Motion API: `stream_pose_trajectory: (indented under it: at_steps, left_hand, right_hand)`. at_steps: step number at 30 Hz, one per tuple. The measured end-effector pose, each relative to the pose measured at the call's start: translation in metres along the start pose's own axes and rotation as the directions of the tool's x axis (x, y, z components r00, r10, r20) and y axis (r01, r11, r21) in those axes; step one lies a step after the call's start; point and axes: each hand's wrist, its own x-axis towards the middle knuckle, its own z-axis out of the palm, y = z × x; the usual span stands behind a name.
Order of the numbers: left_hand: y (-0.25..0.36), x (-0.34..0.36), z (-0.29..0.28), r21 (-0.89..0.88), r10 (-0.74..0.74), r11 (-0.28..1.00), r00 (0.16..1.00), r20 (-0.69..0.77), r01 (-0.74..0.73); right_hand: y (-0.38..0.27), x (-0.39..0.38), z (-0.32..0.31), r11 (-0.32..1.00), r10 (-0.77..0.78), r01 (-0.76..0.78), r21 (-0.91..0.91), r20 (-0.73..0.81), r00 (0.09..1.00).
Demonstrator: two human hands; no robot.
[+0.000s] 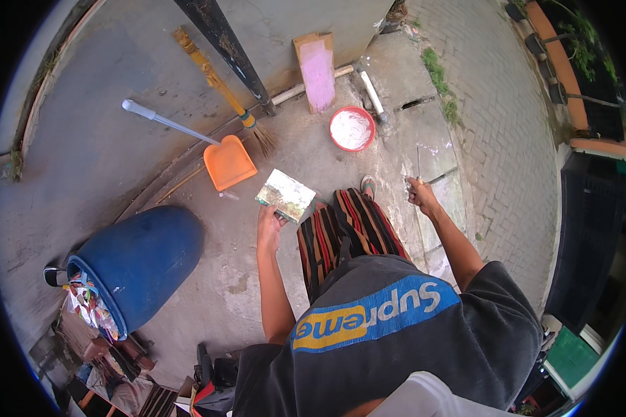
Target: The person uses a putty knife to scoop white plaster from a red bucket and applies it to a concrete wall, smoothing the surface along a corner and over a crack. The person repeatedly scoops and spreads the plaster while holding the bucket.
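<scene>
Two hands (269, 224) (423, 197) hold one board (286, 195) and one thin tool (419, 162).

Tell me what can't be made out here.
Head view:
Left hand: some fingers hidden beneath the white-smeared board.
Thin tool: held end hidden by the right hand; tip too small to tell.
Red bowl: bottom hidden under white paste.
Blue barrel: deeper contents hidden behind rubbish.
</scene>
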Motion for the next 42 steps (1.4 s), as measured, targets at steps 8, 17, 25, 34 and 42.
stream_pose_trajectory:
  at_steps: [8,17,25,34,42]
  left_hand:
    - [-0.149,-0.002,-0.028,-0.088,-0.365,0.931,0.898,-0.247,0.354]
    - [-0.272,0.037,-0.010,0.178,-0.151,0.945,0.848,-0.509,0.275]
    - [-0.287,0.043,0.007,0.419,0.007,0.871,0.848,-0.530,0.255]
    - [-0.272,0.067,0.040,0.403,-0.164,0.833,0.866,-0.472,0.378]
    - [-0.222,0.063,0.059,0.012,-0.332,0.932,0.869,-0.367,0.362]
  right_hand:
    - [0.170,0.172,0.012,0.914,0.373,-0.349,0.206,-0.092,0.923]
    - [0.206,0.465,0.081,0.803,0.377,-0.084,0.590,-0.393,0.839]
    - [0.229,0.536,0.102,0.827,0.277,-0.007,0.562,-0.396,0.875]
    - [0.185,0.526,0.097,0.975,-0.076,0.113,0.193,-0.187,0.979]
    - [0.073,0.356,-0.003,0.972,-0.215,0.226,-0.070,0.143,0.966]
